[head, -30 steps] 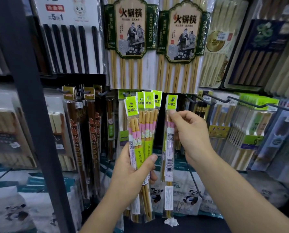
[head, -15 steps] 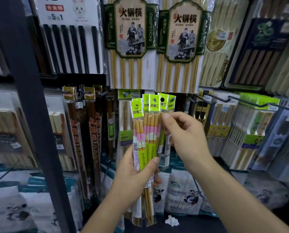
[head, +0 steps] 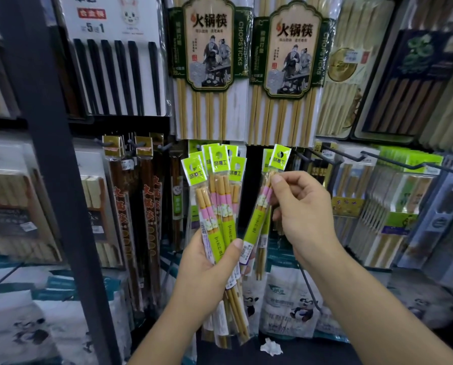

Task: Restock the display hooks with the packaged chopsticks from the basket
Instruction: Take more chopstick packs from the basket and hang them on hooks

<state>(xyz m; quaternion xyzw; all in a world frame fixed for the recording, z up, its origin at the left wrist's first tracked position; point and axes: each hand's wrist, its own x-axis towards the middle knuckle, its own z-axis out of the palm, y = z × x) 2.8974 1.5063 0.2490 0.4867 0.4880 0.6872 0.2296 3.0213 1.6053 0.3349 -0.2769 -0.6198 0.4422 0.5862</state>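
Note:
My left hand (head: 209, 262) grips a fanned bundle of several chopstick packs (head: 217, 196) with green header cards and pink bands, held upright in front of the display. My right hand (head: 299, 209) pinches one single chopstick pack (head: 262, 214) near its top, tilted, just right of the bundle and apart from it. Its green header (head: 281, 157) sits close to a dark display hook (head: 303, 154). Behind it hangs another pack of the same kind. The basket is out of view.
Large hotpot chopstick packs (head: 212, 67) hang above. Dark and brown chopstick packs (head: 138, 206) hang at the left behind a black upright post (head: 51, 154). Long empty hooks (head: 394, 162) stick out at the right. Panda-print bags (head: 293, 304) and a crumpled paper scrap (head: 271, 347) lie below.
My right hand went to the bundle, took one pack from it and has drawn it away to the right and up toward the hooks. The left hand's bundle has stayed about where it was.

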